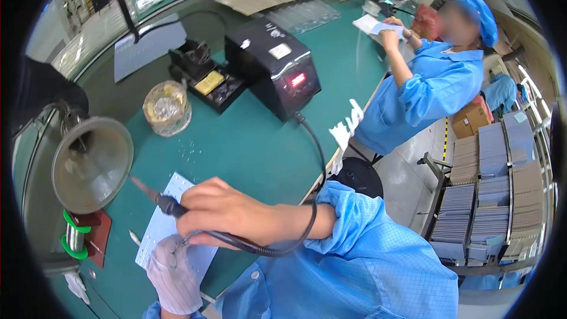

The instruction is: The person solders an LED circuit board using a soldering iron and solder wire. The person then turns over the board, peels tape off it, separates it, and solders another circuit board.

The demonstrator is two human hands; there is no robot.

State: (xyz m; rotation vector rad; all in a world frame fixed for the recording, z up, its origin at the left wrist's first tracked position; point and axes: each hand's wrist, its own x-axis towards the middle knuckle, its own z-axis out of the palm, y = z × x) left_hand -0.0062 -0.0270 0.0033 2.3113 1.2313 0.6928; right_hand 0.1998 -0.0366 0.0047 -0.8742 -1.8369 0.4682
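My right hand (pixel 221 212) is bare and wrapped round a soldering iron (pixel 169 205). The iron's tip points up and left, beside a cone-shaped fume extractor hood (pixel 91 165). Its black cable loops under my right wrist to the black soldering station (pixel 274 68). My left hand (pixel 172 277) wears a pale striped glove. Its fingers are pinched together just below my right hand; what they hold, if anything, is hidden. Beneath both hands lies a white flat board (pixel 162 221), partly covered.
A solder spool (pixel 75 234) with green flanges stands on the left. Behind are a glass jar (pixel 168 109), an iron stand with yellow sponge (pixel 209 82) and a grey panel (pixel 147 50). A co-worker (pixel 422 94) in blue sits at the right. Shelves of stacked panels (pixel 490 186) stand beyond.
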